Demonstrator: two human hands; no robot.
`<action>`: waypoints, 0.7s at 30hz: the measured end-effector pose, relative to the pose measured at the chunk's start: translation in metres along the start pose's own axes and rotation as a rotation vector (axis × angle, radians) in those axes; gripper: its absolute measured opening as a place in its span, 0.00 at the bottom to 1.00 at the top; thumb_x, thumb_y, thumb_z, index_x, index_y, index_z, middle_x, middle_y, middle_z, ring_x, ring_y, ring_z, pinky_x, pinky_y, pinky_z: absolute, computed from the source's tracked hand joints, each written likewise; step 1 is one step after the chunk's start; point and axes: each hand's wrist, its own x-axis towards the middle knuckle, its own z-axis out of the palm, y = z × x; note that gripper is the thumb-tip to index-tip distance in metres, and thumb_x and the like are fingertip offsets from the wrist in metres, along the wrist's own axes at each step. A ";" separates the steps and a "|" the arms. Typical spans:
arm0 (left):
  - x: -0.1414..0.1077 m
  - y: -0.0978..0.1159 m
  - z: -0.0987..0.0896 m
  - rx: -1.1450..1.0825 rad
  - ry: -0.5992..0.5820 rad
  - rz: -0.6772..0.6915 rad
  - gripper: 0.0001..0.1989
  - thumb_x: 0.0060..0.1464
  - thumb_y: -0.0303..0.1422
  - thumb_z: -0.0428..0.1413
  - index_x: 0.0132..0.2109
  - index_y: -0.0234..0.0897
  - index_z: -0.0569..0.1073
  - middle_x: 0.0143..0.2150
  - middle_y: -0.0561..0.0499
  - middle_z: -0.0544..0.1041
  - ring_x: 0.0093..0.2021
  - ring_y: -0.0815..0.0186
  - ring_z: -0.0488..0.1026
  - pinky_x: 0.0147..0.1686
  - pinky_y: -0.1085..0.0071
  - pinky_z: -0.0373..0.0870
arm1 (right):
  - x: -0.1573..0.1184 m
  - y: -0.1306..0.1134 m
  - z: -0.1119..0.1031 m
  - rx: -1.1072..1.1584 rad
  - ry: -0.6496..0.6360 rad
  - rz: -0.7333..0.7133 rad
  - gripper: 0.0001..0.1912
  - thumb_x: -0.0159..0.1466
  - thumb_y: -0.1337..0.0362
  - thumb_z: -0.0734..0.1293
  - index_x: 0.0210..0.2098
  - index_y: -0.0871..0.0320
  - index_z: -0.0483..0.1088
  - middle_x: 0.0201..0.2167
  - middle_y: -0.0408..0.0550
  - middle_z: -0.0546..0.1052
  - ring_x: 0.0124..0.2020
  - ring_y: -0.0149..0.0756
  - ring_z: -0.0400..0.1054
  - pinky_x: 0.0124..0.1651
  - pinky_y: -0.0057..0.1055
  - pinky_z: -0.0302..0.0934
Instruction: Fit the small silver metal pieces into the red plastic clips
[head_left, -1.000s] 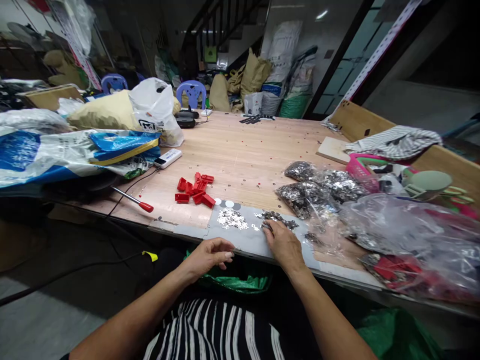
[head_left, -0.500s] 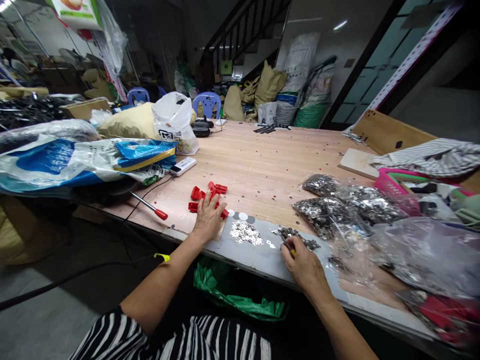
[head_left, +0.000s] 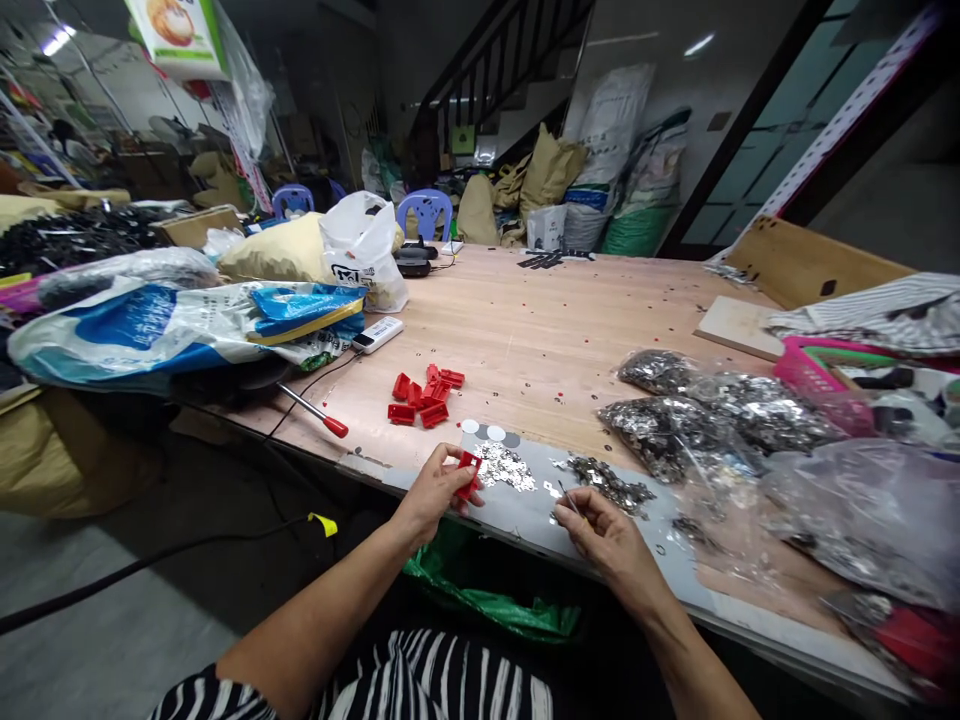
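My left hand (head_left: 433, 492) is closed on a small red plastic housing (head_left: 469, 476) above the near edge of the grey mat (head_left: 517, 515). Between the fingertips of my right hand (head_left: 604, 530) is a thin pointed tool (head_left: 568, 498), its dark tip up and to the left; my fingers cover most of it. Flat silvery metal pieces (head_left: 506, 467) are heaped on the mat just right of the red housing. A darker heap of metal pieces (head_left: 611, 483) lies beyond my right hand. Several more red housings (head_left: 433, 395) sit in a loose group on the wooden table.
Clear bags of metal parts (head_left: 660, 430) cover the table's right side, beside a pink basket (head_left: 814, 385). A red-tipped lever (head_left: 334, 426) juts out at the left, near a white device (head_left: 378, 335) with a cable. Below the table edge hangs a green bag (head_left: 495, 600).
My left hand has come back from the red group toward me, now with one red housing in it. My right hand has lifted slightly off the dark heap, still with the tool.
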 end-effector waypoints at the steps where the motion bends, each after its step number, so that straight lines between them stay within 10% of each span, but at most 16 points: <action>1: -0.005 -0.001 0.003 -0.065 -0.024 -0.040 0.18 0.50 0.38 0.57 0.47 0.39 0.62 0.29 0.53 0.74 0.23 0.68 0.74 0.18 0.78 0.61 | -0.002 -0.002 0.004 0.047 -0.026 0.029 0.18 0.56 0.49 0.68 0.31 0.58 0.68 0.24 0.42 0.69 0.21 0.27 0.58 0.22 0.25 0.54; 21: -0.041 -0.007 0.022 -0.531 -0.312 -0.365 0.18 0.48 0.33 0.64 0.43 0.33 0.65 0.38 0.46 0.76 0.39 0.57 0.79 0.47 0.59 0.72 | -0.028 -0.030 0.023 -0.198 0.038 -0.169 0.15 0.62 0.52 0.64 0.37 0.57 0.72 0.27 0.45 0.75 0.23 0.31 0.63 0.27 0.27 0.58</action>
